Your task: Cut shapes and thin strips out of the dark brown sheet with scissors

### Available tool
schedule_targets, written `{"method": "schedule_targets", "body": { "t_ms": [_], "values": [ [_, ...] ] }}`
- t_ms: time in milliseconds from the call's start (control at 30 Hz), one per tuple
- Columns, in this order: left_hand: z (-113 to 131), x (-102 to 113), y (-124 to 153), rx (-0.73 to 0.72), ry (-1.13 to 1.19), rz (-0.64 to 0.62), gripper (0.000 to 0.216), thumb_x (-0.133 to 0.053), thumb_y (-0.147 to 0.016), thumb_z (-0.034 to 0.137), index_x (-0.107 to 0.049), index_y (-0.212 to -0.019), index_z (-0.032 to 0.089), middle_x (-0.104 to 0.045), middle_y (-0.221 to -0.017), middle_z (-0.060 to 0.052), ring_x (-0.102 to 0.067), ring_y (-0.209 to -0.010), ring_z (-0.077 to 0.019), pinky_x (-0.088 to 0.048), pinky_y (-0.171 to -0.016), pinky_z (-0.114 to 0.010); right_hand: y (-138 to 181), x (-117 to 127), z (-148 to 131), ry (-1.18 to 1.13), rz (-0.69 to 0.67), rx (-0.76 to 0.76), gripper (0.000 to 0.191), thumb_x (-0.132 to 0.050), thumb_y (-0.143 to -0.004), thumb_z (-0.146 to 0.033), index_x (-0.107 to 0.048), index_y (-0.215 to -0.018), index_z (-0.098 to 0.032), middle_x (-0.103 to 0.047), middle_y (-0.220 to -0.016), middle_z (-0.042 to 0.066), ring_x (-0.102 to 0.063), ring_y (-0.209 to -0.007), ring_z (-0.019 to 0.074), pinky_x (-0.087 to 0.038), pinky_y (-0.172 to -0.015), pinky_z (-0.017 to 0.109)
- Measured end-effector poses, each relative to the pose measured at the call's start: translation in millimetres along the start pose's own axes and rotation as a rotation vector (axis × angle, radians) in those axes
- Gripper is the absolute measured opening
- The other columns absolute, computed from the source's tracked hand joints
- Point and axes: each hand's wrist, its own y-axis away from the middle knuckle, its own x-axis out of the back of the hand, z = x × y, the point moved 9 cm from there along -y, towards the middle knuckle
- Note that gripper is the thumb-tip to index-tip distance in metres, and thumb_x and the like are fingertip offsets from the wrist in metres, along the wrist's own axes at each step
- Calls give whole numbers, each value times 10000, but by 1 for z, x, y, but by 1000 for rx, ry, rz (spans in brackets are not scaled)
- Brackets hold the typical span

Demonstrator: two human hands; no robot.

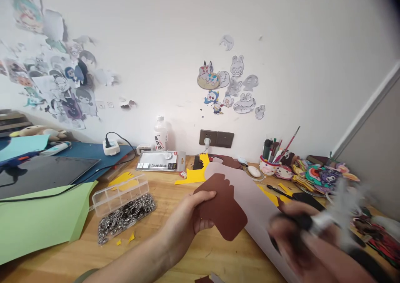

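Note:
My left hand (194,214) pinches a piece of brown craft foam or card (222,212) between thumb and fingers, held up above the table. One end of the piece is rounded, and its top edge has a jagged notch. To the right, my right hand (312,247) is smeared by motion. Its fingers are closed round what appear to be black-handled scissors (301,222), whose pale blurred end points right and upward. Behind both hands a long pale lilac sheet (246,195) lies across the table. A small brown scrap (203,279) shows at the bottom edge.
An open clear box of metal eyelets (125,216) stands left on the wooden table (146,249), near green sheets (37,229) and a tablet (62,170). Yellow scraps (196,175), a bottle (160,133), a pen cup (269,165) and stacked cutouts (321,177) line the back.

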Motion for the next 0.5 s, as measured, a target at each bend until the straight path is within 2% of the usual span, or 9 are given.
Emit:
{"method": "schedule_targets", "body": {
  "t_ms": [33, 100, 133, 200, 400, 500],
  "values": [
    [-3, 0, 0, 22, -3, 3, 267, -596, -719, 252, -627, -964, 147, -622, -942, -60, -526, -742, -104, -431, -601, -179, -3, -4, 2, -19, 34, -12, 202, -399, -876, -329, -457, -1053, -251, -651, -836, 41, -589, -595, 172, -479, -502, 301],
    [-9, -3, 1, 51, -10, -2, 270, -595, -720, 249, -628, -967, 143, -626, -950, -68, -533, -747, -108, -431, -600, -180, -9, -8, 7, -91, 128, -50, 213, -544, -787, -320, -476, -976, -248, -629, -826, 19, -589, -707, 182, -482, -625, 288],
    [-11, -4, 1, 57, -13, -10, 270, -593, -723, 251, -629, -967, 142, -628, -949, -72, -537, -755, -113, -431, -607, -184, -11, -13, 10, -140, 123, -64, 260, -594, -742, -310, -480, -966, -244, -616, -813, 10, -582, -738, 181, -479, -655, 279],
    [-14, -9, 3, 57, -21, -41, 264, -586, -729, 259, -632, -959, 137, -631, -945, -80, -542, -767, -125, -432, -625, -200, -15, -22, 12, -157, 77, -89, 290, -641, -689, -276, -496, -937, -231, -592, -778, -6, -564, -732, 165, -470, -663, 258],
    [-23, -20, 8, 127, -119, -120, 209, -598, -704, 200, -653, -888, 118, -631, -844, -81, -540, -725, -131, -414, -654, -229, -14, -28, 16, -207, -95, -167, 244, -587, -734, -233, -500, -960, -213, -522, -709, -31, -501, -596, 112, -420, -523, 219],
    [-16, -29, 8, 111, -219, -183, 183, -592, -692, 162, -660, -854, 110, -624, -770, -65, -501, -623, -92, -372, -580, -191, -14, -26, 15, -216, -153, -154, 230, -574, -729, -184, -498, -945, -207, -513, -690, -36, -489, -586, 108, -400, -509, 217]
  ]
}}
